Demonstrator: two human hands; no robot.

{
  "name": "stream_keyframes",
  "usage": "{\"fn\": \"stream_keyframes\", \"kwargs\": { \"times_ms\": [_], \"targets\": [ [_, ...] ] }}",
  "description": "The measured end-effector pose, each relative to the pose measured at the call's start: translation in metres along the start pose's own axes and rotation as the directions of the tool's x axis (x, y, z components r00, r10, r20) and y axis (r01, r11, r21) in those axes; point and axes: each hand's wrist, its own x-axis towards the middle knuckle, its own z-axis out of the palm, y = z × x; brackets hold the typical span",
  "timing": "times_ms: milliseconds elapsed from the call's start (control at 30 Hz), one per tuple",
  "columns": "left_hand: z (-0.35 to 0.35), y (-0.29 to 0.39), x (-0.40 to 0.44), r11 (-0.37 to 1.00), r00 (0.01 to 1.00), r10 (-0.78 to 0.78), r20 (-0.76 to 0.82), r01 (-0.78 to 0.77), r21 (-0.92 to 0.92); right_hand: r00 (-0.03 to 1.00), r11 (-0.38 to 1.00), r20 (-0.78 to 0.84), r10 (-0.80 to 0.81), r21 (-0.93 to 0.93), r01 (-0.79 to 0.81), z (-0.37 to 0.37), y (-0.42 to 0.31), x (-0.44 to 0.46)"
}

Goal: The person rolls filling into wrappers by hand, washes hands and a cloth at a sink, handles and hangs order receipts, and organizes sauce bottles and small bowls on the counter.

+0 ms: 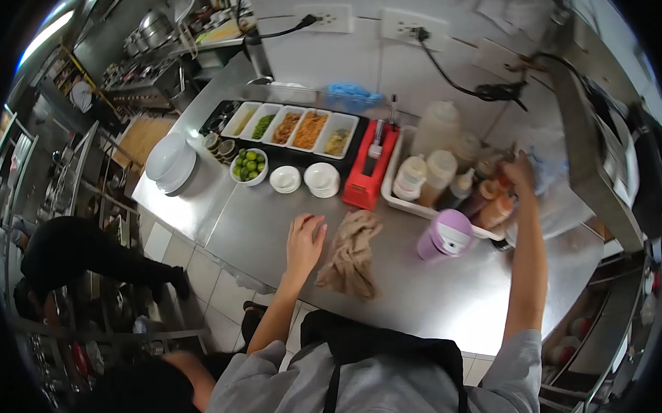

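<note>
My left hand point(305, 242) hovers over the steel table with its fingers apart, holding nothing, just left of a crumpled brown cloth point(351, 255). My right hand point(518, 172) reaches to the back right corner of a white tray point(405, 204) full of bottles. Its fingers are blurred, and what they touch, if anything, cannot be made out. Near it are sauce bottles with orange and red contents point(496, 211) and blue-and-white plastic point(548, 172). A lilac container with a white lid point(446, 235) stands in front of the tray.
Behind my left hand are a red device point(363, 182), small white dishes point(322, 178), a bowl of limes point(249, 166) and a topping rack point(308, 132). Stacked bowls point(170, 162) sit far left. A person in black point(85, 251) bends at the left; another person's arm point(191, 374) shows below.
</note>
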Motion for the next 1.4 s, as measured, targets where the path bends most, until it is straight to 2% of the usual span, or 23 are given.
{"fn": "stream_keyframes", "kwargs": {
  "times_ms": [33, 100, 133, 233, 333, 400, 433, 500, 533, 600, 700, 767, 800, 833, 867, 900, 933, 967, 1100, 1167, 1300, 1333, 1400],
  "targets": [
    [-0.006, -0.006, 0.008, 1.000, 1.000, -0.014, -0.019, 0.013, -0.024, 0.989, 0.998, 0.149, 0.004, 0.066, -0.014, -0.014, -0.009, -0.003],
    [-0.012, -0.015, 0.028, 0.999, 0.997, -0.023, -0.069, 0.021, -0.024, 0.991, 0.974, 0.131, 0.018, 0.220, -0.047, 0.013, 0.026, 0.029],
    [-0.014, -0.020, 0.038, 0.999, 0.996, -0.022, -0.092, 0.020, -0.026, 0.995, 0.982, 0.099, -0.010, 0.187, -0.009, 0.012, 0.020, 0.026],
    [-0.013, -0.031, 0.065, 0.989, 0.997, -0.076, 0.031, 0.079, -0.129, 0.997, 0.990, -0.011, -0.074, 0.116, 0.075, -0.010, 0.013, 0.006],
    [-0.006, -0.047, 0.083, 0.997, 0.974, -0.031, 0.225, 0.045, -0.059, 0.985, 0.983, -0.122, -0.125, 0.118, 0.140, -0.025, 0.005, -0.016],
    [-0.006, -0.048, 0.089, 0.996, 0.960, -0.016, 0.278, 0.039, -0.077, 0.975, 0.975, -0.153, -0.164, 0.126, 0.184, -0.046, -0.024, -0.044],
    [-0.008, -0.050, 0.091, 0.996, 0.953, -0.010, 0.302, 0.036, -0.082, 0.968, 0.982, -0.190, -0.163, 0.063, 0.178, -0.055, -0.038, -0.061],
    [-0.010, -0.062, 0.086, 0.994, 0.987, -0.058, 0.149, 0.071, -0.084, 0.949, 0.984, -0.262, -0.175, -0.060, 0.165, -0.070, -0.069, -0.095],
    [-0.010, -0.069, 0.084, 0.992, 0.994, -0.079, 0.070, 0.085, -0.094, 0.940, 0.982, -0.288, -0.181, -0.003, 0.188, -0.075, -0.080, -0.109],
    [-0.010, -0.087, 0.083, 0.986, 0.986, -0.164, 0.037, 0.164, -0.024, 0.915, 0.971, -0.359, -0.182, 0.083, 0.226, -0.092, -0.094, -0.138],
    [0.002, -0.117, 0.091, 0.994, 0.989, 0.006, 0.148, 0.010, -0.108, 0.874, 0.965, -0.434, -0.219, 0.037, 0.260, -0.119, -0.117, -0.182],
    [0.005, -0.096, 0.100, 0.986, 0.989, 0.127, 0.069, -0.134, 0.098, 0.880, 0.970, -0.458, -0.125, 0.129, 0.205, -0.140, -0.127, -0.228],
    [0.007, -0.096, 0.101, 0.982, 0.984, 0.143, 0.108, -0.154, 0.105, 0.834, 0.966, -0.507, -0.216, 0.014, 0.259, -0.146, -0.122, -0.241],
    [0.008, -0.098, 0.103, 0.978, 0.977, 0.154, 0.146, -0.172, 0.115, 0.837, 0.979, -0.519, -0.172, 0.008, 0.206, -0.153, -0.119, -0.258],
    [0.010, -0.096, 0.104, 0.974, 0.970, 0.162, 0.183, -0.186, 0.126, 0.835, 0.974, -0.533, -0.133, 0.087, 0.211, -0.159, -0.111, -0.272],
    [0.011, -0.094, 0.104, 0.975, 0.971, 0.182, 0.156, -0.198, 0.098, 0.834, 0.962, -0.543, -0.094, 0.165, 0.216, -0.165, -0.105, -0.284],
    [0.011, -0.090, 0.106, 0.974, 0.970, 0.203, 0.130, -0.214, 0.071, 0.838, 0.927, -0.543, 0.060, 0.342, 0.155, -0.167, -0.107, -0.297],
    [0.011, -0.087, 0.106, 0.973, 0.969, 0.222, 0.107, -0.228, 0.043, 0.854, 0.943, -0.511, 0.097, 0.323, 0.086, -0.170, -0.100, -0.304],
    [0.008, -0.090, 0.104, 0.902, 0.878, 0.412, 0.243, -0.431, 0.027, 0.883, 0.940, -0.381, 0.274, 0.300, -0.162, -0.167, -0.054, -0.324],
    [0.003, -0.087, 0.106, 0.922, 0.880, 0.384, 0.281, -0.382, -0.062, 0.867, 0.912, -0.332, 0.372, 0.306, -0.274, -0.152, -0.027, -0.328],
    [-0.013, -0.081, 0.113, 0.938, 0.879, 0.347, 0.327, -0.332, -0.103, 0.831, 0.907, -0.385, 0.403, 0.287, -0.307, -0.129, 0.029, -0.335],
    [-0.013, -0.079, 0.113, 0.941, 0.897, 0.339, 0.282, -0.322, -0.107, 0.823, 0.915, -0.411, 0.391, 0.273, -0.299, -0.126, 0.036, -0.335],
    [-0.020, -0.069, 0.113, 0.909, 0.890, 0.417, 0.186, -0.410, -0.078, 0.810, 0.902, -0.415, 0.415, 0.301, -0.309, -0.120, 0.058, -0.334]
  ]
}}
